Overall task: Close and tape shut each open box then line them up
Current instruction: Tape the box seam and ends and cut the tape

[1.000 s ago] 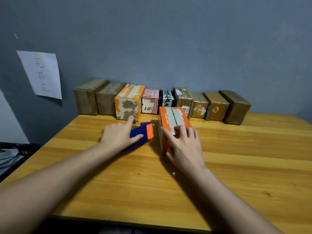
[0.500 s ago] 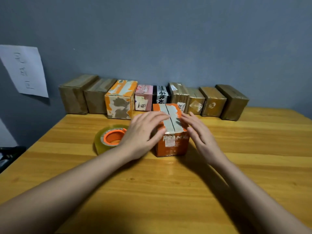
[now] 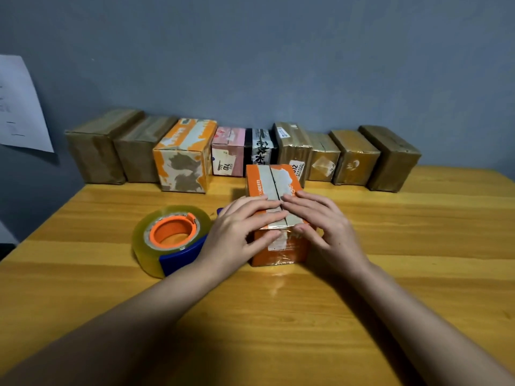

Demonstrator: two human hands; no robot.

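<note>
A small orange box (image 3: pixel 274 181) stands in the middle of the wooden table (image 3: pixel 390 246), its two top flaps closed with a seam down the middle. My left hand (image 3: pixel 239 232) lies flat on the left flap and my right hand (image 3: pixel 320 227) on the right flap, fingers straight, fingertips meeting at the seam near the front edge. A roll of clear tape in a blue and orange dispenser (image 3: pixel 171 238) lies on the table just left of my left hand, touching nothing else.
Several closed boxes stand in a row along the wall: brown ones (image 3: pixel 97 146) at the left, an orange and white one (image 3: pixel 184 157), a pink one (image 3: pixel 228 154), brown ones (image 3: pixel 390 157) to the right. A white paper sheet (image 3: pixel 19 107) hangs on the wall.
My left hand let go of the tape dispenser, which now lies flat. The orange box was turned square to me, and both hands came onto its top flaps.
</note>
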